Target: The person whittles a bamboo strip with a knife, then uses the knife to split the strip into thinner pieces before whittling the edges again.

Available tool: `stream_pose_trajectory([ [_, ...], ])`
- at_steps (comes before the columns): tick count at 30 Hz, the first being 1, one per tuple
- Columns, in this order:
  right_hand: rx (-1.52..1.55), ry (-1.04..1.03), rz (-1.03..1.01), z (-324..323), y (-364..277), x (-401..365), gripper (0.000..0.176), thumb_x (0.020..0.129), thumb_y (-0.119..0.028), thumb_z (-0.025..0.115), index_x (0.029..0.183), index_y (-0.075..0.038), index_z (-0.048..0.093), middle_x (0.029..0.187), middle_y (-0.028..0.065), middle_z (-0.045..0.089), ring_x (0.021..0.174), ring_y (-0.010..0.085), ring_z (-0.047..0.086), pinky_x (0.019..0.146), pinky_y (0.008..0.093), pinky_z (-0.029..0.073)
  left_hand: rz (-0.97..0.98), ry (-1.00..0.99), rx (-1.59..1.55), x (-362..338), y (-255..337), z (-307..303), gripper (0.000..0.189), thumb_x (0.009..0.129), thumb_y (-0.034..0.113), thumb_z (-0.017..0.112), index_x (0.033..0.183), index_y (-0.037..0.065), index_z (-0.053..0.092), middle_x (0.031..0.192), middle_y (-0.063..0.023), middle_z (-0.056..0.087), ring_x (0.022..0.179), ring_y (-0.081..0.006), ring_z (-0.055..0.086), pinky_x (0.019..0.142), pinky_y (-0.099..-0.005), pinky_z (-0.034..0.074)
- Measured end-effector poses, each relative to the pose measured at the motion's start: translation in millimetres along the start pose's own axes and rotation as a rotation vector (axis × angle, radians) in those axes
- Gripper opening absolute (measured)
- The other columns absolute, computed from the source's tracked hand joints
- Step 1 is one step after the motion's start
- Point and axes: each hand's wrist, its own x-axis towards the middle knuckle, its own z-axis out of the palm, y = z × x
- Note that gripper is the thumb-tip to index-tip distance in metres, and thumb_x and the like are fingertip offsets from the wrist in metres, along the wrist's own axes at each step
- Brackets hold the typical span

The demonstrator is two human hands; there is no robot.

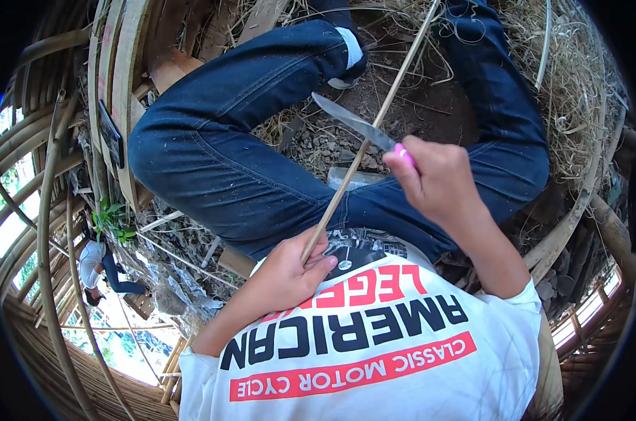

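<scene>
A long, thin bamboo strip slants from my lap up past the top edge of the view. My left hand is closed around its lower end, close to my shirt. In my right hand is a knife with a pink handle, gripped in a fist. The blade crosses the strip about midway and points to the upper left; whether its edge is cutting in cannot be made out. My fingers hide most of the handle.
Wooden planks and a dark phone-like slab lie at the left. Dry straw covers the ground at the upper right. Bent bamboo poles form a frame on the left, and another person is beyond it.
</scene>
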Motion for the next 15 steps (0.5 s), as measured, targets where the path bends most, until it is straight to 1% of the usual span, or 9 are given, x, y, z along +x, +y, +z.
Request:
stream_pose_trajectory([
  [2,0.118,-0.067,-0.032,4,-16,-10,0.038,0.086,-0.038,0.066,0.066,-0.008,0.057,0.053,0.0115,0.056,0.046,0.0284,0.059,0.043,0.0381,0.046,-0.004,-0.024,0.085,0,-1,-1,0.022,0.087,0.013,0.062,0.099,0.0,0.049,0.071,-0.0099,0.052,0.062,-0.0193,0.051,0.061,-0.0331,0.043],
  [3,0.082,-0.112,-0.11,1,-26,-12,0.037,0.086,-0.038,0.066,0.066,-0.008,0.058,0.052,0.011,0.056,0.046,0.0282,0.059,0.043,0.0383,0.046,-0.002,-0.026,0.087,0,0,-1,0.022,0.087,0.013,0.062,0.099,0.0,0.049,0.071,-0.0099,0.052,0.062,-0.0193,0.051,0.061,-0.0331,0.043],
  [4,0.082,-0.113,-0.105,2,-23,-12,0.037,0.086,-0.038,0.066,0.066,-0.008,0.058,0.052,0.011,0.056,0.046,0.0282,0.059,0.043,0.0383,0.046,0.022,0.006,0.11,-1,1,1,0.023,0.086,0.013,0.062,0.101,0.0,0.05,0.073,-0.0117,0.054,0.064,-0.022,0.053,0.062,-0.0341,0.044],
  [7,0.049,0.007,0.078,-1,3,1,0.037,0.086,-0.038,0.066,0.067,-0.007,0.059,0.051,0.0104,0.056,0.046,0.0283,0.059,0.043,0.0383,0.046,0.017,0.026,0.12,-1,0,2,0.027,0.086,0.015,0.062,0.104,-0.001,0.05,0.076,-0.0154,0.058,0.067,-0.0276,0.058,0.065,-0.036,0.046],
  [8,0.057,-0.024,0.082,-8,6,7,0.037,0.087,-0.038,0.065,0.066,-0.007,0.059,0.051,0.0106,0.055,0.046,0.0288,0.059,0.043,0.0383,0.045,-0.015,0.015,0.109,-1,-1,2,0.029,0.086,0.016,0.062,0.106,-0.001,0.051,0.078,-0.0174,0.06,0.07,-0.0305,0.061,0.066,-0.037,0.046],
  [10,0.112,-0.033,0.029,1,-11,-3,0.038,0.086,-0.04,0.066,0.066,-0.008,0.059,0.05,0.0109,0.055,0.046,0.029,0.059,0.043,0.0383,0.045,0.016,0.019,0.13,-3,-2,3,0.029,0.086,0.017,0.063,0.106,-0.001,0.051,0.079,-0.0182,0.06,0.071,-0.0309,0.062,0.066,-0.037,0.047],
  [12,0.085,-0.167,-0.119,3,-30,-14,0.039,0.085,-0.042,0.066,0.067,-0.008,0.059,0.051,0.0115,0.057,0.044,0.0286,0.059,0.043,0.0388,0.045,0.052,0.015,0.153,-1,-3,4,0.03,0.086,0.017,0.063,0.106,-0.001,0.051,0.08,-0.019,0.061,0.073,-0.0313,0.063,0.067,-0.037,0.047],
  [14,0.126,-0.09,-0.1,6,-21,-9,0.039,0.086,-0.041,0.066,0.066,-0.007,0.059,0.051,0.0114,0.057,0.045,0.0291,0.059,0.043,0.0389,0.045,0.02,0.046,0.134,-2,-6,5,0.029,0.086,0.017,0.062,0.106,-0.001,0.051,0.08,-0.0192,0.061,0.074,-0.0337,0.063,0.067,-0.0378,0.047],
  [15,0.112,-0.027,-0.007,4,-10,-3,0.039,0.086,-0.041,0.066,0.067,-0.007,0.06,0.051,0.0116,0.057,0.045,0.0294,0.059,0.043,0.0389,0.046,0.016,0.042,0.133,-3,-2,3,0.029,0.086,0.016,0.062,0.106,0.0,0.05,0.079,-0.0188,0.061,0.073,-0.035,0.062,0.067,-0.0384,0.047],
])
